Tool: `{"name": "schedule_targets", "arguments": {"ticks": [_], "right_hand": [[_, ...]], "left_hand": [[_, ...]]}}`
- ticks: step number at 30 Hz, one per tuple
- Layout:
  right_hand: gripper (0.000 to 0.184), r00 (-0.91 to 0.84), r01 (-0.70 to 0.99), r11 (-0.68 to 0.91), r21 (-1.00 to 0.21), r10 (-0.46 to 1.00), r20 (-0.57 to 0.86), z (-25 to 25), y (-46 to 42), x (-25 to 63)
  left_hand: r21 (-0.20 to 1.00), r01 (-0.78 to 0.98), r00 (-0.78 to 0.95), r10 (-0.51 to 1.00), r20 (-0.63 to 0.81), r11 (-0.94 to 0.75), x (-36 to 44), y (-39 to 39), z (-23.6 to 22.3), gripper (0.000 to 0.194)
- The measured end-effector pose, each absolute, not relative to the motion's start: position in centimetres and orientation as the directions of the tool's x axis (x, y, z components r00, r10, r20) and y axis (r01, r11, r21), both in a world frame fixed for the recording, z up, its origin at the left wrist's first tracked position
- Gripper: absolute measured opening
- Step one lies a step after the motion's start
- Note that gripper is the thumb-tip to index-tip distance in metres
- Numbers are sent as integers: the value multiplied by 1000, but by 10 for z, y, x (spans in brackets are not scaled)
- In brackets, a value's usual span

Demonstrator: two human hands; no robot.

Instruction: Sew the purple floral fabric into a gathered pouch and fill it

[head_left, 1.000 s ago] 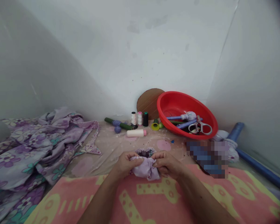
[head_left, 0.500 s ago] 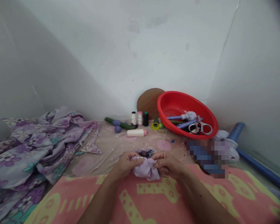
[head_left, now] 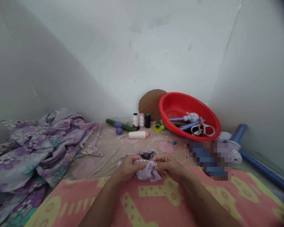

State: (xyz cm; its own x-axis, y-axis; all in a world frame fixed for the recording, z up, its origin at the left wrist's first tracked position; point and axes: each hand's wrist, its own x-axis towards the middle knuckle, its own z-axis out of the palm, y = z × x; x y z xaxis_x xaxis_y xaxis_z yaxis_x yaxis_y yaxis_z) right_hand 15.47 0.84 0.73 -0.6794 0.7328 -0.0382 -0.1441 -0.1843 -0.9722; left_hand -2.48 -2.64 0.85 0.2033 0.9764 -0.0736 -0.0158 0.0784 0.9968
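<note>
Both my hands meet at the lower middle of the view over a pink and yellow blanket [head_left: 156,201]. My left hand [head_left: 129,167] and my right hand [head_left: 167,165] each pinch a small bunched piece of lilac cloth [head_left: 146,171] between fingers and thumb. The cloth is gathered into folds, and a darker floral part of it shows just behind my fingers. Both hands are closed on the fabric, knuckles facing the camera.
A heap of purple floral fabric [head_left: 35,148] lies at the left. Thread spools [head_left: 142,119] and a pale spool on its side [head_left: 137,135] sit near the wall. A red basin [head_left: 170,110] with scissors [head_left: 203,128] stands at the right, blue pipes [head_left: 262,170] beyond.
My fingers have shifted slightly on the lilac cloth, bunching it tighter and lower; a flap of it now shows left of my left hand. Nothing else has moved.
</note>
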Motion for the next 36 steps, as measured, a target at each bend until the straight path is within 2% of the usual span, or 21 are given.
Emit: {"name": "schedule_targets", "arguments": {"ticks": [6, 11, 17, 21, 26, 29, 33, 36], "right_hand": [[15, -679, -134, -126, -983, 734, -1, 5, 9, 155], [15, -659, -58, -4, -998, 752, 35, 8, 5, 153], [23, -665, -30, 65, -997, 744, 68, 17, 1, 151], [27, -620, -13, 123, -992, 777, 105, 15, 1, 147], [26, -634, -83, 214, -973, 742, 217, 7, 0, 145], [24, -621, -59, 295, -954, 737, 266, 4, 1, 147], [20, -562, 128, 518, -846, 741, 368, 4, 3, 150], [17, -542, 350, 682, -642, 707, 455, 8, 3, 149]], "left_hand": [[996, -36, 288, 955, -74, 87, -32, -26, 8, 32], [994, -66, 281, 958, -66, 88, -29, -27, 10, 34], [993, -79, 245, 967, -70, 92, -24, -28, 12, 34], [997, -56, 223, 974, -40, 53, -23, -28, 12, 32], [1000, -19, 249, 968, 20, -16, -23, -27, 11, 28], [998, 9, 221, 973, 65, -69, -21, -28, 14, 25], [981, -7, 205, 960, 193, -195, -19, -29, 18, 22], [989, 39, 156, 979, 134, -142, -17, -28, 15, 23]]}}
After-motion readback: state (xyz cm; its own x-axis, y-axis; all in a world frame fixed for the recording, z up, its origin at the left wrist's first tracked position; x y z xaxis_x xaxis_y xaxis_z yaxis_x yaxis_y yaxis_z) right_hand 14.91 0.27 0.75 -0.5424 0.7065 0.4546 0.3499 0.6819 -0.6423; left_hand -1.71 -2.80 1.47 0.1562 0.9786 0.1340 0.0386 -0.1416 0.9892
